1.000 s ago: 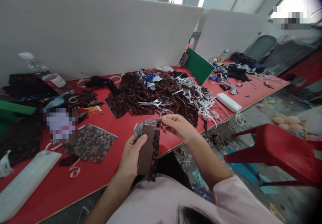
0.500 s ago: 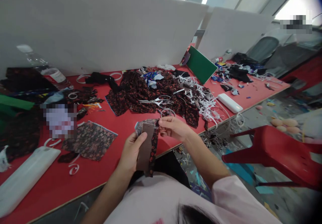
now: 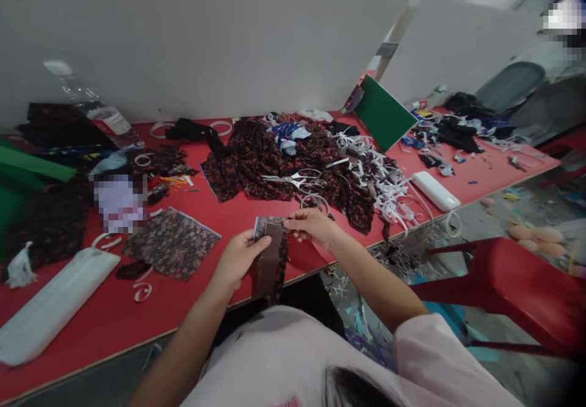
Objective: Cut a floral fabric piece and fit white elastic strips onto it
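My left hand point(image 3: 245, 254) is closed on a flat brown card-like strip point(image 3: 270, 263), its thumb pressed on the upper face. Dark floral fabric point(image 3: 282, 273) wraps round the strip and shows along its right edge and behind its top. At the top right corner my right hand point(image 3: 311, 225) pinches the fabric between thumb and fingers. Just beyond my hands a pair of scissors point(image 3: 297, 179) lies on a heap of floral cloth point(image 3: 270, 157). Left of me, a floral fabric piece point(image 3: 171, 242) rests flat on the red table point(image 3: 192, 297).
White strip scraps point(image 3: 389, 190) pile up right of the cloth heap. A white power bank-like box point(image 3: 434, 190) sits near the table edge, and a long white case point(image 3: 59, 303) lies at left. A plastic bottle point(image 3: 110, 123) leans at the back left. A red stool point(image 3: 517, 291) stands at right.
The view has shifted slightly, so the table's things appear a little further right and higher. Both hands keep hold of the strip and fabric; my right fingers remain at the top corner.
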`<state>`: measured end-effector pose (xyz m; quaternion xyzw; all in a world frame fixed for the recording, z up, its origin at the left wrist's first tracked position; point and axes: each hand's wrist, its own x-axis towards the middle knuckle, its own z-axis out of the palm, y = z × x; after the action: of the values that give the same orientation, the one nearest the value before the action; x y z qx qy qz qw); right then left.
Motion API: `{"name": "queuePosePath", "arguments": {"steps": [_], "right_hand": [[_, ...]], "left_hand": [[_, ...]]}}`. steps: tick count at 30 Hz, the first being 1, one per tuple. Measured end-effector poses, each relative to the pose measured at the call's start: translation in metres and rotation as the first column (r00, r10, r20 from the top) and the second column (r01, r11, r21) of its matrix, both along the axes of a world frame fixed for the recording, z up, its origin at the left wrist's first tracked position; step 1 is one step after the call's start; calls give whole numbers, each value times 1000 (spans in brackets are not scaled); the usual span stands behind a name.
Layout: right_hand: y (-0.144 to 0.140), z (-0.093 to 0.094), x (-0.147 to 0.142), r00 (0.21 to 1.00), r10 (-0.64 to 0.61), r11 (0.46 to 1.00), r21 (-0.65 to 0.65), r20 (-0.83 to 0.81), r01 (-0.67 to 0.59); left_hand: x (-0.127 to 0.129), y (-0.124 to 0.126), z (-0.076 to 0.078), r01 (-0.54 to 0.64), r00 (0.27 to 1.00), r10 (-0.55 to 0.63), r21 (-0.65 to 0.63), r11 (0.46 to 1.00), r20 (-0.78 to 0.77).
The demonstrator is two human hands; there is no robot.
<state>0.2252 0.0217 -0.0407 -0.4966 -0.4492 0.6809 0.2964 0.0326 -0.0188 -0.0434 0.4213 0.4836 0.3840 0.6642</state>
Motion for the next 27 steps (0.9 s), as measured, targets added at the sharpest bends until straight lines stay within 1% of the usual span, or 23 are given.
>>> {"name": "queuePosePath", "arguments": {"steps": [2,3,4,5,6,7,8,9,10,11,12,13,15,17,20,23,27], "right_hand": [[6,-11,-2,994,20,1000,18,112,-22],[8,-16,-3,987,26,999,24,158,-30],[10,-19,-4,981,31,999,28,194,-37],[12,-21,-5,974,35,998,33,224,-44],[14,-23,-5,965,41,998,42,258,-54],[15,-24,-6,955,48,997,52,293,-66],[17,-24,-6,944,55,995,62,326,-80],[19,-24,-6,932,65,993,72,357,-96],[20,-24,-6,920,75,990,83,385,-115],[22,-24,-6,908,85,987,93,411,-135],[24,-23,-5,895,97,982,104,436,-157],[25,-23,-4,881,109,977,115,460,-180],[29,-23,-2,852,129,964,138,508,-228],[31,-21,1,822,142,950,159,552,-270],[35,-16,5,786,177,929,162,593,-332],[39,-11,9,754,247,908,127,609,-400],[46,-7,11,699,323,877,75,638,-474]], "left_hand": [[-7,3,-7,-16,981,33,88,996,-192],[-9,3,-9,-23,944,69,145,989,-323],[-11,2,-11,-17,878,118,217,976,-463],[-11,0,-12,17,787,172,300,954,-593],[-9,-2,-12,84,685,227,385,919,-692],[-7,-5,-12,185,597,269,456,871,-756],[-3,-9,-12,305,537,294,506,807,-791],[1,-12,-13,424,504,294,529,735,-812],[5,-14,-14,535,492,261,525,662,-830],[8,-17,-15,615,483,224,511,601,-846],[11,-19,-18,665,470,200,494,560,-860],[13,-20,-20,697,455,184,477,535,-871],[15,-21,-24,721,416,189,450,527,-889],[15,-21,-26,734,382,191,422,531,-904],[14,-21,-26,747,350,174,386,541,-921],[14,-21,-27,754,343,152,369,543,-927],[14,-21,-27,741,366,137,378,555,-920]]}}
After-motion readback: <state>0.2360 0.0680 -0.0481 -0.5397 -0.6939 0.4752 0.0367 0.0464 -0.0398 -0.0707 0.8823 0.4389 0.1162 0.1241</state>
